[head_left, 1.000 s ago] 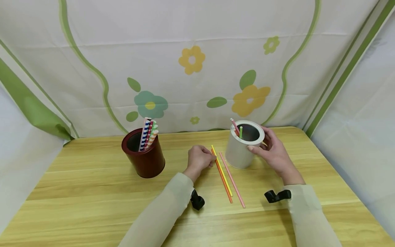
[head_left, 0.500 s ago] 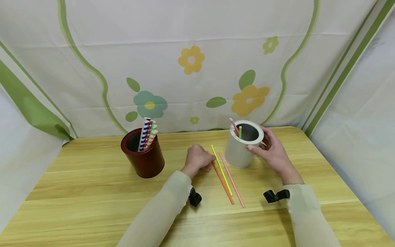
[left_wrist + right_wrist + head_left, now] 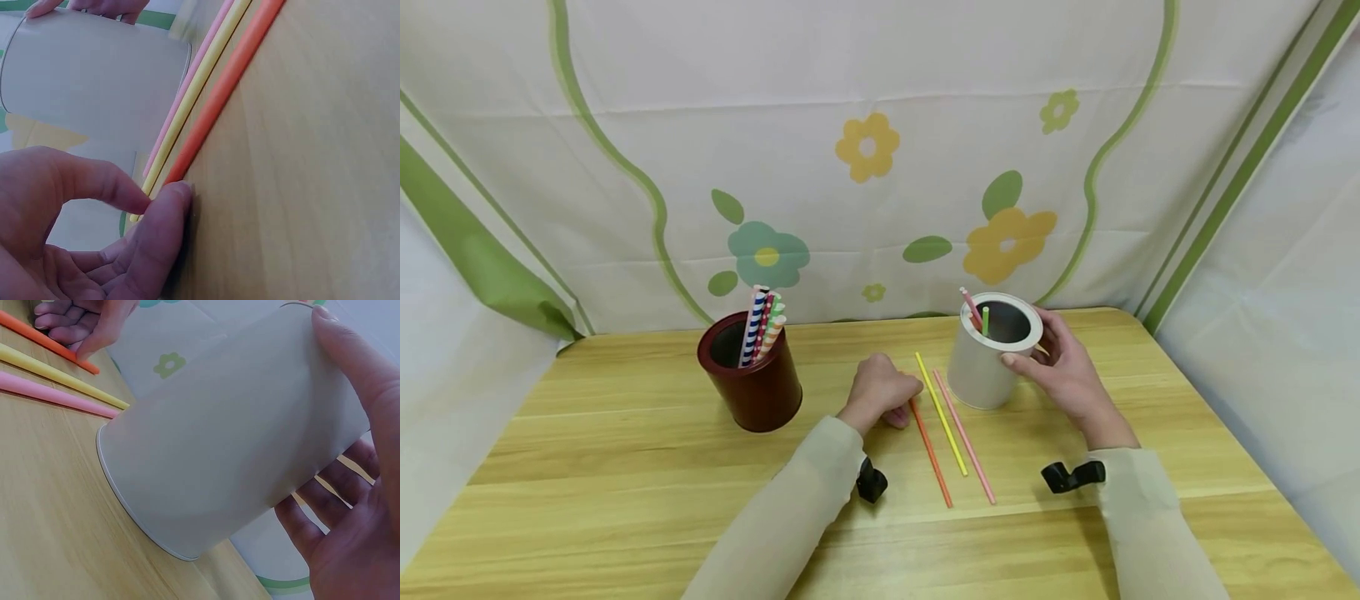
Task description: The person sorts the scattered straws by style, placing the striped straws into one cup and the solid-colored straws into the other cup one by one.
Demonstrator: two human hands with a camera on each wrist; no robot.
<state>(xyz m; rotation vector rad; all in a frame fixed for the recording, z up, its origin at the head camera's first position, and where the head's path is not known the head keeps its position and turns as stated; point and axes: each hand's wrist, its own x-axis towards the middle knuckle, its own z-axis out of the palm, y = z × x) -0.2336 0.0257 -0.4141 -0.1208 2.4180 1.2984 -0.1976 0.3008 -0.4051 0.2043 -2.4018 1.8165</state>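
Note:
My left hand [image 3: 883, 392] pinches the far end of an orange straw [image 3: 931, 454] lying on the table. In the left wrist view, thumb and forefinger meet at that straw's tip. To its right a yellow straw [image 3: 942, 414] and a pink straw [image 3: 965, 437] lie apart from it, slanting the same way. My right hand [image 3: 1067, 371] grips the white can [image 3: 981, 375] from its right side, thumb in front, other fingers behind. The can stands upright; pink, orange and green straws [image 3: 986, 321] poke up inside its rim.
A dark red can [image 3: 760, 392] holding several patterned straws [image 3: 760, 329] stands on the left of the wooden table [image 3: 625, 500]. Just behind the table's back edge hangs a flowered cloth [image 3: 850, 225], with more cloth at both sides.
My left hand has shifted slightly left, drawing the orange straw away from the yellow one, so a gap now lies between them. The right hand and white can have stayed put.

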